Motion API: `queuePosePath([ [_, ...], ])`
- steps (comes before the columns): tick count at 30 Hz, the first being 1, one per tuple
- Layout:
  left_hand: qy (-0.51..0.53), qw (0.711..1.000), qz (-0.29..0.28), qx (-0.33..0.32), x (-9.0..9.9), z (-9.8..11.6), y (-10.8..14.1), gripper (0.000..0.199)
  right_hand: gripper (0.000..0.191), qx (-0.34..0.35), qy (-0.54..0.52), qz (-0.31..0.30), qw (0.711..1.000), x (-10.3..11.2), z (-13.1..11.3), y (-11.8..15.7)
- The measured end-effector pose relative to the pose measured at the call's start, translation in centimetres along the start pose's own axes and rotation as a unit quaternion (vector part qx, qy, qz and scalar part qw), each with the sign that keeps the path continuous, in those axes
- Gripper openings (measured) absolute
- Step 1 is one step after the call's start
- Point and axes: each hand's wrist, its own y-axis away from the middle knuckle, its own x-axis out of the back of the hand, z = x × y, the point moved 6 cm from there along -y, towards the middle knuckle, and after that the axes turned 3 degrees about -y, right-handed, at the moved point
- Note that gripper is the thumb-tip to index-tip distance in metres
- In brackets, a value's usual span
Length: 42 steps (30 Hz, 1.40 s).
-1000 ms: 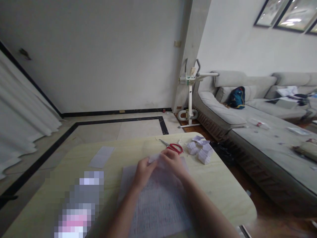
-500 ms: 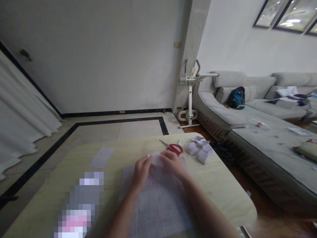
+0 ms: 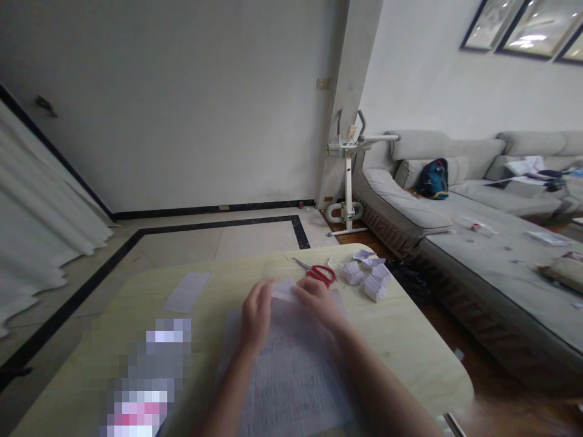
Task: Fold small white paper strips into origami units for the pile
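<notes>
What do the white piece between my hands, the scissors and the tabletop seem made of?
White piece: probably matte paper, flat and sheet-like, though blurred. Scissors: grey blades, probably metal; even red handles, likely plastic. Tabletop: pale, smooth, faintly streaked, perhaps wood or laminate.

The left grip (image 3: 256, 315) and right grip (image 3: 319, 300) are bare hands, rounded at the knuckles. The left forearm (image 3: 231, 385) and right forearm (image 3: 376, 370) show bare, smooth, slim at the wrist, wider lower down, their outlines slightly blurred.
</notes>
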Motion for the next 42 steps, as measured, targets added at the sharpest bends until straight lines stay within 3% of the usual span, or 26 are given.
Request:
queuePosePath([
  [2,-0.103,0.984,0.046,-0.138,0.5,1.7,0.2,0.026,0.02,0.005,-0.002,0.016,1.0,0.2,0.0,-0.2],
  [4,-0.184,0.953,0.047,-0.238,0.0,2.9,0.8,0.025,0.017,0.013,-0.006,0.037,0.999,0.4,0.1,-0.3],
  [8,-0.254,0.915,-0.043,-0.311,-2.2,3.2,1.8,0.03,0.023,0.035,-0.015,0.085,0.996,0.7,-0.1,-0.3],
  [13,-0.21,0.937,-0.116,-0.255,-3.4,1.7,2.0,0.037,0.024,0.043,-0.032,0.094,0.994,0.4,-1.0,0.2],
  [18,-0.159,0.966,-0.123,-0.16,-2.7,1.5,1.4,0.022,0.019,0.037,-0.047,0.039,0.997,-0.3,-1.7,0.4],
  [23,-0.14,0.983,-0.087,-0.085,-1.8,1.0,0.8,0.025,0.02,0.081,0.033,0.09,0.992,0.8,-2.1,0.5],
  [27,-0.104,0.988,-0.095,-0.067,-1.9,0.4,0.7,0.023,0.017,0.115,0.09,0.074,0.987,0.5,-2.2,0.5],
  [35,-0.048,0.995,-0.077,-0.045,-2.0,0.0,0.7,0.017,0.007,0.075,0.077,0.047,0.993,-0.4,-1.6,0.5],
  [42,-0.1,0.989,-0.07,-0.087,-1.8,0.3,0.8,0.022,0.008,0.056,0.079,0.069,0.993,-0.1,-1.0,0.2],
])
